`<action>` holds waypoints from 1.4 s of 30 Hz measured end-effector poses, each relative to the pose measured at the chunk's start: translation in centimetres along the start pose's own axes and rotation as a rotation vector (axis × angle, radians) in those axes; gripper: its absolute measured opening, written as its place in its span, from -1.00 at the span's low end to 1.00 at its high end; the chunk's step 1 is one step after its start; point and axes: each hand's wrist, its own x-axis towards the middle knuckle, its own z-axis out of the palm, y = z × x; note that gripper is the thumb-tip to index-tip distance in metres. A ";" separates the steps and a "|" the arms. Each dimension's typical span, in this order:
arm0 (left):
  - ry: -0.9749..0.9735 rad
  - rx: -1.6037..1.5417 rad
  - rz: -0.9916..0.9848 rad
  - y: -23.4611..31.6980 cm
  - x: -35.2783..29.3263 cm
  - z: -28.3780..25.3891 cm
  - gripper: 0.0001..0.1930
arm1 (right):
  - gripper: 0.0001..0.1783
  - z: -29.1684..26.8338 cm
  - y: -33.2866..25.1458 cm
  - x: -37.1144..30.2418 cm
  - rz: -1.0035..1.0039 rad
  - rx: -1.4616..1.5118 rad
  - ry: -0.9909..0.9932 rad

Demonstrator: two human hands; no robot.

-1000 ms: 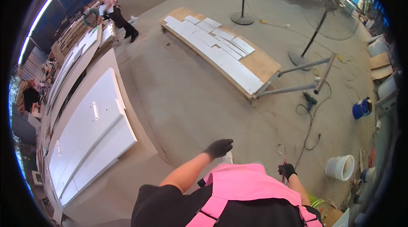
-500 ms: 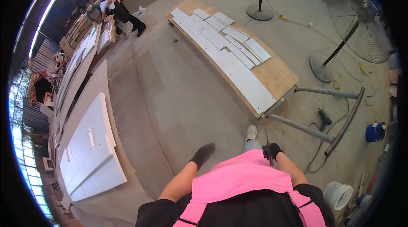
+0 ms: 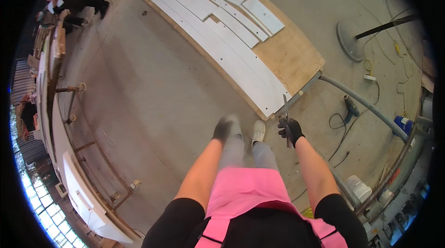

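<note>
My right hand (image 3: 292,129), in a dark glove, is closed around a long slim metal tool (image 3: 285,105), possibly a caliper. The tool's narrow end points away from me, over the near corner of a wooden-topped cart (image 3: 285,64). My left hand (image 3: 223,129), gloved too, hangs over the floor by my leg; motion blurs its fingers. On the cart lie a long white panel (image 3: 199,39) with small dark holes and several shorter white pieces, one of them a rectangular board (image 3: 263,15) on the right.
The cart's grey tube handle (image 3: 366,104) curves along the right. Beyond it are a heat gun (image 3: 351,109) with its cord, a fan base (image 3: 348,40), a blue bucket (image 3: 402,124) and a white bucket (image 3: 359,187). More white panels (image 3: 83,201) stand at left; a co-worker (image 3: 69,0) bends behind.
I have moved forward toward the cart, and the view has turned. My right hand has brought the metal tool out from my apron to the cart's near corner.
</note>
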 end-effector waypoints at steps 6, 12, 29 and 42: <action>0.287 -0.221 -0.462 3.1 15.1 8.6 -0.12 | -0.63 -0.1 8.4 5.9 0.061 0.285 0.018; 0.433 -0.090 -0.653 5.1 21.2 14.4 0.13 | -0.59 -0.1 14.2 5.5 0.206 0.313 -0.010; 0.599 -0.245 -0.324 0.3 20.5 13.9 -0.11 | -0.65 0.2 12.8 8.0 0.170 0.253 0.044; 0.207 -0.109 -0.241 9.9 12.4 9.2 -0.60 | -0.30 1.6 4.9 6.9 -0.491 -0.719 0.100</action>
